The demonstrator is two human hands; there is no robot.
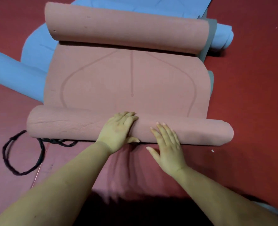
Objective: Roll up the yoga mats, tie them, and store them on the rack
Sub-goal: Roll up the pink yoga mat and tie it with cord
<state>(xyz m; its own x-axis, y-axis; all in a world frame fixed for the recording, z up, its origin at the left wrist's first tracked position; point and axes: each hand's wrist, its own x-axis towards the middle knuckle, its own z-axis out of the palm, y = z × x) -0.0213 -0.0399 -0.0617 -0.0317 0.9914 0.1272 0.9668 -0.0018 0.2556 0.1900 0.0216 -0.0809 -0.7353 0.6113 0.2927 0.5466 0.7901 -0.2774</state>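
Two bare forearms reach forward from the bottom edge of the view toward a pink yoga mat (126, 79) lying on the red floor (249, 79). Its near end is rolled into a thick roll (69, 123) that lies crosswise. The left hand (118, 131) rests on top of this roll near its middle, fingers laid over the crest and slightly curved, thumb down on the near side; it presses on the roll more than it clasps it. The right hand (167, 144) lies just to the right, fingers straight and spread, fingertips touching the near face of the roll, palm over the floor. Neither hand closes around anything.

Beyond the roll, the flat middle stretch of the pink mat shows printed alignment lines. The mat's far end curls up into a second, looser roll (126, 30). A grey edge (207, 46) shows along the right side of the mat.

Under and behind the pink mat lies a blue mat (33, 51), partly curled at the left and with a rolled part poking out at the far right. A dark cord (9, 157) lies looped on the floor at the near left, one end running under the near roll.
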